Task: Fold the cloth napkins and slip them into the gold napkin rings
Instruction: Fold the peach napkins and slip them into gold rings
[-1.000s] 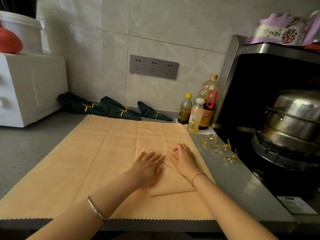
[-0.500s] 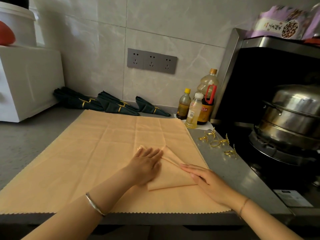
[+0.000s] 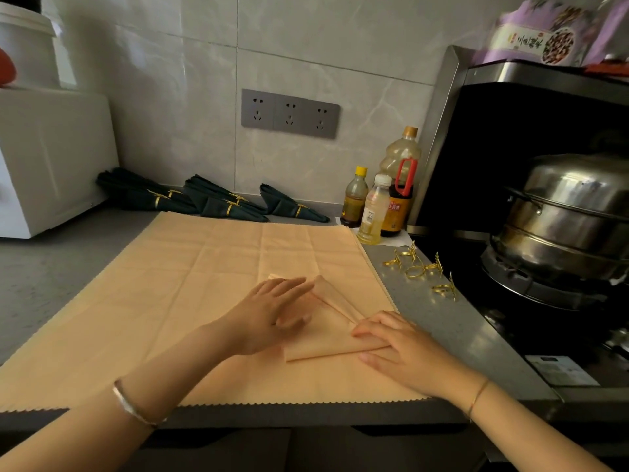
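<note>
My left hand (image 3: 272, 315) presses flat, fingers straight, on the folded napkin (image 3: 328, 338); my right hand (image 3: 398, 349) pinches its right corner. The napkin lies on the spread peach cloth (image 3: 163, 301), with the gold napkin rings (image 3: 416, 271) nearby on the counter (image 3: 452, 328).

Grey counter (image 3: 68, 267), peach cloth (image 3: 170, 301) spread on it, gold rings (image 3: 415, 270), dark napkins (image 3: 221, 202), bottles (image 3: 372, 212)
</note>
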The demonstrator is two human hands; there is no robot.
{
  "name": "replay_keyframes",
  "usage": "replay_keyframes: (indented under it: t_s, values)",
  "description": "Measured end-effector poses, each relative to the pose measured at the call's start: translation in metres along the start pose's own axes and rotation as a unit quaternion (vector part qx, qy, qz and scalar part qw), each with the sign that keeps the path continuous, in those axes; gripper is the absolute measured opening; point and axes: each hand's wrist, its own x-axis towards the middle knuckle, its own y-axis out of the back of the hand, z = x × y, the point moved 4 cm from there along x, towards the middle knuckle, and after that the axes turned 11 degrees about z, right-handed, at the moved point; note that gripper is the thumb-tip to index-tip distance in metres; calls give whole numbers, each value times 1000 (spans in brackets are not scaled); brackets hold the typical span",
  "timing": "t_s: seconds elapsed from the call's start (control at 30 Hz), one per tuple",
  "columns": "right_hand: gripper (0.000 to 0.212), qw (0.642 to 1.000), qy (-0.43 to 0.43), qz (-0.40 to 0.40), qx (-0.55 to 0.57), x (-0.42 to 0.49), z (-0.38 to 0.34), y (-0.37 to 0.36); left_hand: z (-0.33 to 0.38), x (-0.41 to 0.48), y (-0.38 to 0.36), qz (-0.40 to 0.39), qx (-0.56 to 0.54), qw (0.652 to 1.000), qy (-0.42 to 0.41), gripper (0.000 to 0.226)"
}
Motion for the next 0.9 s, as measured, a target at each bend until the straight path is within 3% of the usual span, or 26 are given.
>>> replay_keyframes:
  t_s: [0.27,0.53,0.6,0.73,0.9]
  values:
    - [41,998,8,-6,-59,8,-9,2,5,-30,13,-58,73,994,-60,75]
    - [31,998,10,21,-64,11,-14,5,5,-24,12,-10,107,991,-80,49]
    - [35,998,-6,28,-49,14,-13,5,-2,-21,12,38,64,995,-63,55]
    - [46,997,-52,51,4,22,-9,6,-13,-10,10,114,-4,993,-10,24]
    - [29,993,-80,76,30,32,-8,7,-19,5,1,117,-55,988,82,17]
